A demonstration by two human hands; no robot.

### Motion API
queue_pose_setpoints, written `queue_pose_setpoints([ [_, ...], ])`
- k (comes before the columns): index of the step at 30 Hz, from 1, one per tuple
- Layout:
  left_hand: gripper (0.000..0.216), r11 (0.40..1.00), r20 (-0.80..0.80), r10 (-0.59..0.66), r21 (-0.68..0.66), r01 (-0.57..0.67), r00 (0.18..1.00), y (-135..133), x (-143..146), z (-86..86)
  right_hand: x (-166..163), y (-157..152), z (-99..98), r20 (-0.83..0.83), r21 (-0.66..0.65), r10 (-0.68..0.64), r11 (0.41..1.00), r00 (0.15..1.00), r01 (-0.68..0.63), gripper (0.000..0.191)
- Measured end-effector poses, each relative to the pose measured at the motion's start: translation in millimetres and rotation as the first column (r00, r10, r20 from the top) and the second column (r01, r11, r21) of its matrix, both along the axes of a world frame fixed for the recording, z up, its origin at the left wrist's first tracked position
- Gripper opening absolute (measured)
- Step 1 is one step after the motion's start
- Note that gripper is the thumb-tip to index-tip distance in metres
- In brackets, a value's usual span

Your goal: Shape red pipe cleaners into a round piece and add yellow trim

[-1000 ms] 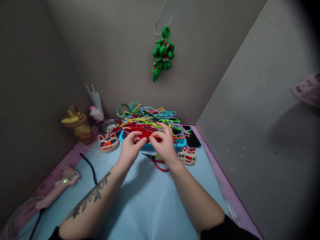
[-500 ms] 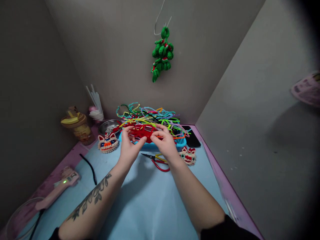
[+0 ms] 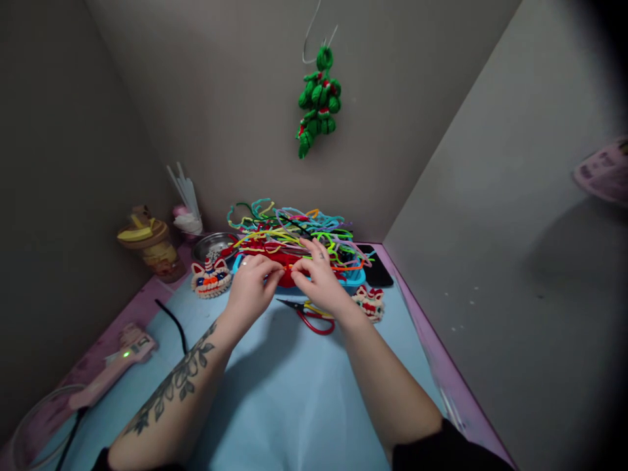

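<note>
My left hand (image 3: pixel 252 288) and my right hand (image 3: pixel 318 280) meet above the blue mat (image 3: pixel 275 392), fingers pinched on a red pipe-cleaner piece (image 3: pixel 286 265) held between them. Just behind it lies a pile of coloured pipe cleaners (image 3: pixel 294 229) spilling over a blue tray (image 3: pixel 354 280). Scissors with red and yellow handles (image 3: pixel 309 315) lie on the mat under my right wrist.
Two small lion-head crafts sit on the mat, one at the left (image 3: pixel 210 279), one at the right (image 3: pixel 369 302). A metal bowl (image 3: pixel 212 246), a brown cup (image 3: pixel 150 243), a pink glue gun (image 3: pixel 115 363), a black phone (image 3: pixel 375 269). A green craft (image 3: pixel 318 98) hangs on the back wall.
Both hands lifted the red piece a little, spreading it, then brought it back down with fingers closer together. The view shifted slightly.
</note>
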State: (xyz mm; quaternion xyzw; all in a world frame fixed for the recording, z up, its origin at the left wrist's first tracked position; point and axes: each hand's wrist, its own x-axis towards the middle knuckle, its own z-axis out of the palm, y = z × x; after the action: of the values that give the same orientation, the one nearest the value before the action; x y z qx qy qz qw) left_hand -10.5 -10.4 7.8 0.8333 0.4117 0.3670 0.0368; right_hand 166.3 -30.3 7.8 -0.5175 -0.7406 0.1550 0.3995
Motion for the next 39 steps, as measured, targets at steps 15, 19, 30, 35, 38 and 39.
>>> queue_pose_setpoints([
  [15,0.017,0.985,0.026,-0.036,-0.166,0.040,0.999,-6,1,9.7,1,0,3.0,-0.103,-0.078,0.015,0.997,0.995,-0.023,0.012],
  [19,0.019,0.972,0.114,-0.009,-0.231,0.035,0.993,-3,1,9.0,3,2,2.6,-0.212,-0.090,0.022,0.995,0.977,-0.042,0.019],
  [30,0.025,0.849,0.521,0.210,-0.517,0.110,0.827,-1,4,10.7,4,0,7.6,-0.395,-0.061,-0.109,0.994,0.912,0.092,0.016],
  [35,0.026,0.857,0.530,0.200,-0.502,0.115,0.824,-4,10,4.6,-3,-1,6.0,-0.441,-0.140,-0.133,0.987,0.888,0.079,0.013],
  [38,0.025,0.868,0.497,0.183,-0.487,0.098,0.848,-5,11,5.2,-3,-1,7.1,-0.454,-0.142,-0.154,0.985,0.878,0.099,0.012],
  [39,0.025,0.873,0.489,0.167,-0.478,0.102,0.856,-5,11,5.8,-2,-2,7.8,-0.443,-0.128,-0.162,0.985,0.882,0.117,0.011],
])
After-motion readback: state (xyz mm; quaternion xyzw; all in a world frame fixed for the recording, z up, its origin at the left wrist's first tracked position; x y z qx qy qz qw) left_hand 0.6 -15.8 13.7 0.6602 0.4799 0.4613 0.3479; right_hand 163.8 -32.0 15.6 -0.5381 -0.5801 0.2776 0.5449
